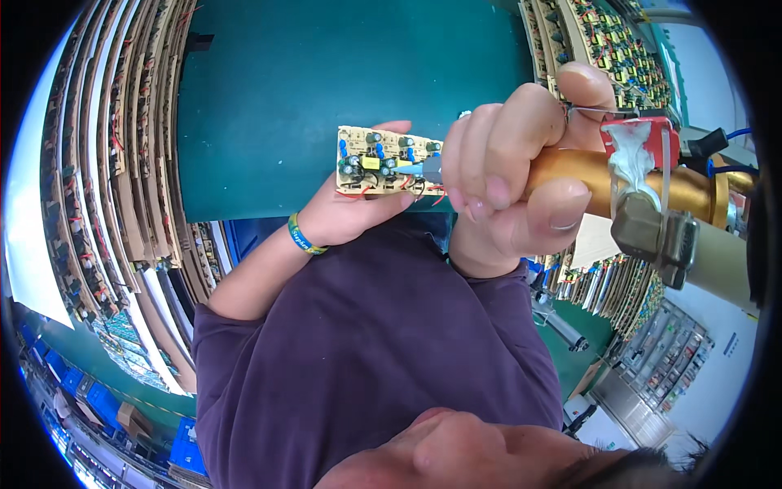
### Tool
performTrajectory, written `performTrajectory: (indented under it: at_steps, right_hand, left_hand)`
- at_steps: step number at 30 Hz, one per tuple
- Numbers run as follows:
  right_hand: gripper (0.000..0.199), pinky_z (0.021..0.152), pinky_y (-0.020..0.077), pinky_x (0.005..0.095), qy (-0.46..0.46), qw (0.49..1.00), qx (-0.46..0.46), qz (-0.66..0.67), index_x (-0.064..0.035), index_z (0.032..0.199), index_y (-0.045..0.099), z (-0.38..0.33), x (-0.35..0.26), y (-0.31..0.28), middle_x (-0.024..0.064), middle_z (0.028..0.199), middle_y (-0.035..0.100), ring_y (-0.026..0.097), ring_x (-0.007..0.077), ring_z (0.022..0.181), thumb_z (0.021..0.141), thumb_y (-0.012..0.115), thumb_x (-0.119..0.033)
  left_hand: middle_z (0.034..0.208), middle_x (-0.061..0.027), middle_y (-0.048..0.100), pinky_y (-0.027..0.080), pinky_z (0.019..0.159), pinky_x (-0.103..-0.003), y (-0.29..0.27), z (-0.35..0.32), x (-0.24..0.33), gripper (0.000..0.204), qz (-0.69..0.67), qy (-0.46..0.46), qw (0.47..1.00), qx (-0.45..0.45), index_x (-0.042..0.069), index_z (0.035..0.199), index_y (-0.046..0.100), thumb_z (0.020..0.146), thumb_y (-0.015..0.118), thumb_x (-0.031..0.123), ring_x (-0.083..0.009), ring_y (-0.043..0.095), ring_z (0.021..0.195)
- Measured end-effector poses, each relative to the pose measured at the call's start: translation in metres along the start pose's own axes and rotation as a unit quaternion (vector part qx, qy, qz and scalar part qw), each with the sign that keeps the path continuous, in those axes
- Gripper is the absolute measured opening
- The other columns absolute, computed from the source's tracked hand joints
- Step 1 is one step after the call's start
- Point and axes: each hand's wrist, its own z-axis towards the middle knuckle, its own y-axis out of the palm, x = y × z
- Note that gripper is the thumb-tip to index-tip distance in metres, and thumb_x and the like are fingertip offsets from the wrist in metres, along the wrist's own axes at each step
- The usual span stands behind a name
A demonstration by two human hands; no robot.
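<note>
My left hand (352,210) holds a tan circuit board (346,183) by its near and far edges. Green-topped round capacitors, blue discs and yellow blocks crowd the board, and short red wires hang along its near edge. My right hand (513,155) is closed round a gold-coloured, barrel-shaped tool (562,167). Its pale tapered nozzle (411,169) points left, over the board's components; whether it touches them I cannot tell. A red block (660,151) smeared with white material sits on the tool. My right hand and the nozzle hide the board's right end.
A green tabletop (326,65) lies beneath. Tall rows of populated boards layered with cardboard (134,130) line the left side. More boards (611,41) stand at the far right and near right. A pale tube (721,257) and blue hose (737,132) run from the tool's rear.
</note>
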Motion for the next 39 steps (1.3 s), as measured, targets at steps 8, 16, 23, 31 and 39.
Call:
performTrajectory:
  at_steps: [8, 16, 23, 31, 39]
  right_hand:
    - [0.059, 0.042, 0.0373, 0.023, -0.015, 1.0, 0.007, 0.001, -0.005, 0.131, 0.032, -0.001, 0.003, 0.007, 0.0007, 0.066, 0.045, 0.04, 0.0087, 0.046, 0.09, 0.059, -0.036]
    - [0.057, 0.042, 0.0375, 0.0232, -0.019, 1.0, -0.007, 0.009, -0.0055, 0.13, 0.034, -0.001, 0.004, 0.006, 0.0005, 0.066, 0.045, 0.041, 0.0088, 0.046, 0.089, 0.06, -0.036]
    - [0.065, 0.042, 0.0396, 0.0235, -0.028, 0.994, -0.068, 0.08, -0.0042, 0.134, 0.028, -0.001, 0.009, -0.002, 0.0016, 0.068, 0.046, 0.042, 0.0095, 0.047, 0.089, 0.06, -0.036]
    - [0.071, 0.044, 0.0412, 0.0241, -0.028, 0.999, -0.026, 0.02, -0.0053, 0.141, 0.021, 0.003, 0.0, 0.009, 0.0031, 0.071, 0.047, 0.043, 0.0103, 0.049, 0.09, 0.059, -0.037]
    - [0.069, 0.044, 0.0411, 0.0241, -0.014, 0.999, -0.034, 0.025, -0.0062, 0.14, 0.023, 0.005, 0.001, 0.012, 0.0025, 0.071, 0.047, 0.043, 0.0101, 0.05, 0.09, 0.059, -0.037]
  left_hand:
    - [0.112, -0.0038, 0.056, 0.047, 0.088, -0.028, 0.004, -0.002, 0.006, 0.068, -0.027, -0.035, 0.999, -0.011, 0.005, 0.139, 0.027, 0.081, 0.06, -0.009, -0.0116, 0.056, 0.103]
    - [0.118, -0.0068, 0.055, 0.048, 0.089, -0.028, 0.007, -0.003, 0.007, 0.068, -0.032, -0.014, 0.999, -0.024, 0.005, 0.14, 0.025, 0.082, 0.058, -0.009, -0.0133, 0.057, 0.105]
    - [0.115, -0.0041, 0.056, 0.047, 0.087, -0.026, 0.005, -0.002, 0.002, 0.067, -0.024, -0.022, 0.999, -0.023, 0.004, 0.14, 0.027, 0.083, 0.06, -0.007, -0.0104, 0.056, 0.102]
    - [0.113, -0.0031, 0.057, 0.043, 0.09, -0.025, 0.007, 0.001, 0.002, 0.066, 0.111, -0.02, 0.993, -0.027, 0.003, 0.14, 0.026, 0.085, 0.061, 0.001, -0.0085, 0.054, 0.102]
    - [0.115, -0.0021, 0.054, 0.044, 0.088, -0.026, 0.008, 0.0, -0.004, 0.062, 0.12, -0.002, 0.992, -0.031, 0.004, 0.138, 0.031, 0.084, 0.062, 0.003, -0.0074, 0.051, 0.102]
